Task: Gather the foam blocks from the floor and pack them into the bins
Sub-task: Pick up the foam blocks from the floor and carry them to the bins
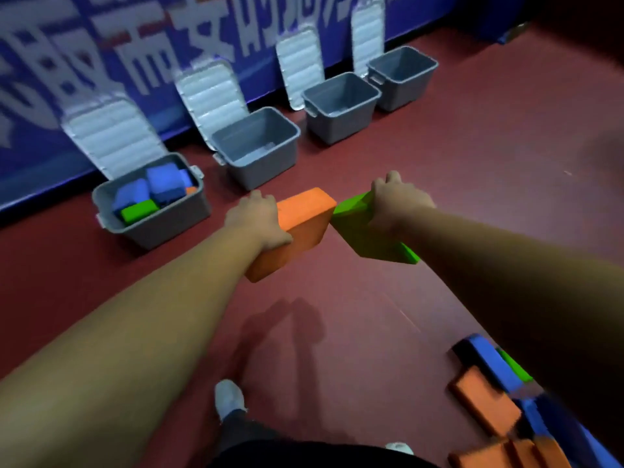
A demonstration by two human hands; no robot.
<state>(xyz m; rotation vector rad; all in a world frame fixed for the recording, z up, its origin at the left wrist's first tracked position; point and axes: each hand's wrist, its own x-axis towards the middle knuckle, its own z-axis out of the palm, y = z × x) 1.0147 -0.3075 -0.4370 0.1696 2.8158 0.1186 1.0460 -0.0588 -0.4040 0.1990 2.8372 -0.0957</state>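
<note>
Left hand point(258, 219) grips orange foam block point(292, 231) by its edge | right hand point(398, 204) grips green foam block point(366, 231) | likely light, squashy — hold by edges.

- A blue banner point(422, 18) runs along the wall behind the bins point(266, 170), printed with a row of large white Chinese characters point(145, 62).
- From where I stand the blur smears them; one looks like 而, and the rest I can't make out for certain.
- The top and left edges of the view cut the row off.
</note>
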